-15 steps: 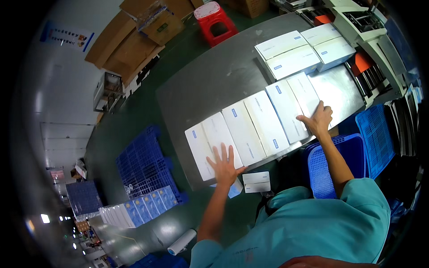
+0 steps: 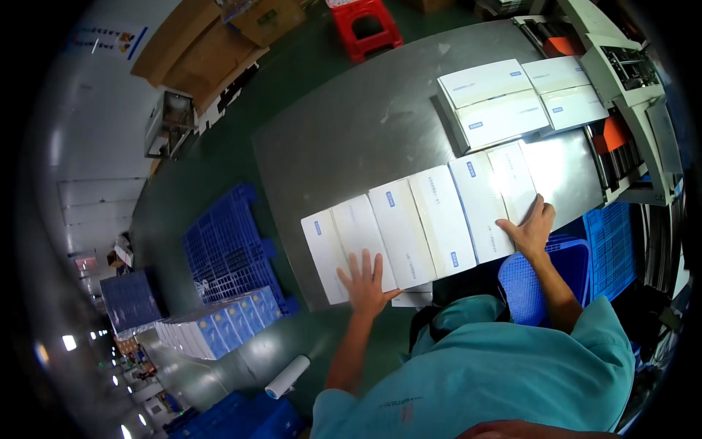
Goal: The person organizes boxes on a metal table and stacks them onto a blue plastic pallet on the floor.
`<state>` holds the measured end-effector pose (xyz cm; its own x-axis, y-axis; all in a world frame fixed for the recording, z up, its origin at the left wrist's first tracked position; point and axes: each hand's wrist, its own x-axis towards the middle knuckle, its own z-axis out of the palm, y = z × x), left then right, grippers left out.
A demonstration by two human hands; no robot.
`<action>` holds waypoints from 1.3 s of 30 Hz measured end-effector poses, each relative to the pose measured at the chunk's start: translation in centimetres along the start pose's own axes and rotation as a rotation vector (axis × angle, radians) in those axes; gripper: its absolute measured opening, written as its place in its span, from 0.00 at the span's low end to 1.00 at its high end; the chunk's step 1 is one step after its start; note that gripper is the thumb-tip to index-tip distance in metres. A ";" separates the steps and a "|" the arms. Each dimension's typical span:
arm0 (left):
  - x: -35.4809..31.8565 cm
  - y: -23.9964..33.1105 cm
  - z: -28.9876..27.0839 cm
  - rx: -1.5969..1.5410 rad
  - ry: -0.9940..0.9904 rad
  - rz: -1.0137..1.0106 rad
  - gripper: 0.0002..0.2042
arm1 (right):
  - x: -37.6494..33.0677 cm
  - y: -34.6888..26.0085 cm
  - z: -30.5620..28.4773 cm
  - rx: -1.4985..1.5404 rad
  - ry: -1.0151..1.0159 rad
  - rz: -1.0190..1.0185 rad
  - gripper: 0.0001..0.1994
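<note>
Nearest, the person's teal sleeves enter from the lower edge. The left hand [image 2: 367, 282] lies flat with fingers spread apart on the near end of a row of white cartons [image 2: 420, 223]; the right hand [image 2: 532, 228] presses on the row's right end, fingers together and extended, thumb out, gripping nothing. The row of six flat cartons lies side by side, touching, along the near edge of a grey metal table [image 2: 351, 132]. A small white slip [image 2: 411, 296] pokes out just below the row by the left hand. A blue plastic crate [image 2: 528, 282] stands just under the right forearm. Left on the green floor lie a blue pallet [image 2: 227, 252], stacked blue-and-white boxes [image 2: 216, 325] and a white roll [image 2: 287, 376]. Farther on the table sit two stacks of white cartons [image 2: 504, 99], beside a grey machine [image 2: 629, 80]. Beyond stand a red stool [image 2: 365, 25] and brown cardboard boxes [image 2: 219, 44].
</note>
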<state>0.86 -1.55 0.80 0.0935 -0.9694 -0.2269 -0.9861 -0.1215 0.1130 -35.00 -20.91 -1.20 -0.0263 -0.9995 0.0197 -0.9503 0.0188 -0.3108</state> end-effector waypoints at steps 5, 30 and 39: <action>1.5 -9.1 -1.7 -0.901 0.407 -0.364 0.35 | 5.5 7.3 1.8 0.735 -0.420 0.384 0.30; -53.1 -36.4 16.6 -2.412 0.802 -0.988 0.27 | -22.1 -34.6 13.9 0.829 -1.095 0.186 0.33; -78.8 -42.5 11.7 -2.159 1.798 -1.040 0.27 | -39.3 -72.2 16.5 0.772 -1.418 -0.323 0.36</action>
<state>33.81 82.48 2.60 0.8459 0.1559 -0.5101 0.2648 0.7075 0.6552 39.79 16.59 4.76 0.8303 -0.1930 -0.5228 -0.4783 0.2346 -0.8463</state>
